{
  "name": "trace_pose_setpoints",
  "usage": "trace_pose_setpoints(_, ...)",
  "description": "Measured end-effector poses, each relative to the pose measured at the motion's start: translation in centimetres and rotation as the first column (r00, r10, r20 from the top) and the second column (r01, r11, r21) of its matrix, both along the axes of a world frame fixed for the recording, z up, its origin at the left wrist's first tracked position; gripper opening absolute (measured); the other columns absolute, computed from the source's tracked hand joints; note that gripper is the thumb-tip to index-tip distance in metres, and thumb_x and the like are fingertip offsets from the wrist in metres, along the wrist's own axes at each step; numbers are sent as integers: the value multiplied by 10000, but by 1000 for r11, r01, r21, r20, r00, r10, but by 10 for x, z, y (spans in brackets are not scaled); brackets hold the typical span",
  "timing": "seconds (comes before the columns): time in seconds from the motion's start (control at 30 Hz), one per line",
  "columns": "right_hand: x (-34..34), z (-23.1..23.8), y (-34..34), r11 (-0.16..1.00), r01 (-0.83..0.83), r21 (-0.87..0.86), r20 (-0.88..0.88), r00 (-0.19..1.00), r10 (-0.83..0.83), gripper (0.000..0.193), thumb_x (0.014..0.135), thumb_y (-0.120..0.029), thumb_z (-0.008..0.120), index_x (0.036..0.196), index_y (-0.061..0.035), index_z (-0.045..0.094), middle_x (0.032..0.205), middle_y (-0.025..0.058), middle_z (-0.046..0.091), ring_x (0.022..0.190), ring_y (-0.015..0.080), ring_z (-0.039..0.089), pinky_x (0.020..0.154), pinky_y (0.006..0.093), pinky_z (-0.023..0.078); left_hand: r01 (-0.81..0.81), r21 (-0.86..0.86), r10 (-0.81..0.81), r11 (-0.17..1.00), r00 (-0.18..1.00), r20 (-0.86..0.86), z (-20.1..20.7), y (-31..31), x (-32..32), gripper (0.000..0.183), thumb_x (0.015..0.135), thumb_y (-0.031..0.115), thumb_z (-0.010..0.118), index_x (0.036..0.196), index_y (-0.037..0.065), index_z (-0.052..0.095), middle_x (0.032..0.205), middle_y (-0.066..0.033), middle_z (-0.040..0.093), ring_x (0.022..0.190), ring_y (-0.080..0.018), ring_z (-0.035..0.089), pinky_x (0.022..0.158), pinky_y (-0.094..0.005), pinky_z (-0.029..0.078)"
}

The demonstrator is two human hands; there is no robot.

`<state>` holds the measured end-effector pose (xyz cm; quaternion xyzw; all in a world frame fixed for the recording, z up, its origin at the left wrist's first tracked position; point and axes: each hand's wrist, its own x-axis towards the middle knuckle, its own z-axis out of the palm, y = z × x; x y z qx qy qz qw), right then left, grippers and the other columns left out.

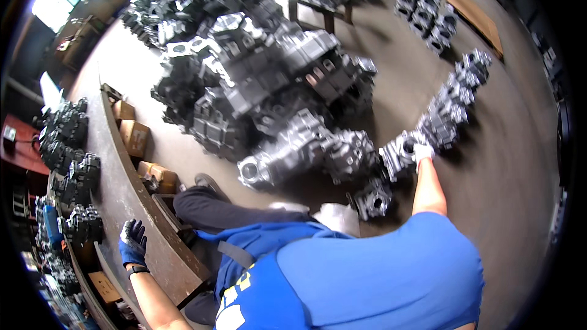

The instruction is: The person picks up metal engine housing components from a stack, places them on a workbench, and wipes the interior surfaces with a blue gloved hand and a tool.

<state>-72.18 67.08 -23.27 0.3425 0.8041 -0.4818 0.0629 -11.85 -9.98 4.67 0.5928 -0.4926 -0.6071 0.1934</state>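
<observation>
My right hand [422, 151], in a pale glove, reaches out to the right and grips the edge of a grey cast-metal housing [398, 156] with a round bore. That housing is at the near end of a row of similar housings [449, 110] on the floor. A smaller casting [373, 200] lies just nearer to me. Over on the left, my left hand [132, 242], in a blue glove with pale patches, is at the metal workbench [125, 189]. Its fingers are spread, and nothing shows in them. The fingertips of my right hand are blurred.
A large heap of metal housings [263, 79] rises in front of me. Cardboard boxes [134, 137] stand beside the bench, and more castings [79, 177] line its far side. Farther off are a low table [327, 17] loaded with parts and a brown flat board [476, 21].
</observation>
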Motion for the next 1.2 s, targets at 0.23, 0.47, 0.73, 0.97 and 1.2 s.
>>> trace_pose_setpoints(0.23, -37, -71, 125, 972, -215, -98, 441, 866, 236, 506, 978, -274, 570, 1385, 21, 508, 1392, 249, 533, 1224, 506, 521, 909, 774, 399, -1, -57, -1, 998, 999, -43, -33, 2, 3, 541, 944, 461, 576, 1374, 132, 574, 1354, -81, 637, 1244, -268, 567, 1068, -452, 326)
trace_pose_setpoints(0.47, -132, 57, -69, 874, -471, 119, 156, 878, 452, 97, 879, -208, 707, 904, -123, 667, 772, 49, 623, 649, 221, 548, 609, 421, 485, -166, 13, 167, 986, 982, -84, -68, 56, 122, 614, 973, 572, 443, 1444, 185, 517, 1473, -64, 548, 1342, -275, 488, 1081, -431, 296)
trace_pose_setpoints(0.73, -119, 220, -347, 510, -857, 77, -509, 406, 759, 258, 996, -179, 615, 1242, -107, 581, 809, -13, 583, 580, 64, 500, 479, 244, 417, -392, 87, 402, 916, 886, -230, -101, 104, 117, 433, 969, 435, 570, 1272, 134, 644, 1279, -103, 683, 1173, -253, 620, 1016, -412, 411)
trace_pose_setpoints(0.97, 167, 263, -642, -338, -876, 345, -409, -464, 786, 388, 898, -106, 684, 1277, -58, 621, 1072, 99, 715, 951, 173, 683, 840, 318, 541, -576, 191, 606, 795, 741, -289, -130, 132, 173, 378, 971, 402, 590, 1262, 168, 643, 1242, -66, 696, 1139, -206, 630, 1019, -393, 393)
trace_pose_setpoints(1.2, 395, 236, -767, -684, -621, 384, -359, -782, 509, 447, 900, -250, 714, 1287, -58, 598, 998, 151, 744, 925, 285, 728, 831, 369, 557, -627, 158, 640, 762, 694, -329, -130, 128, 199, 391, 982, 396, 587, 1282, 150, 637, 1251, -68, 688, 1158, -211, 621, 1033, -376, 397)
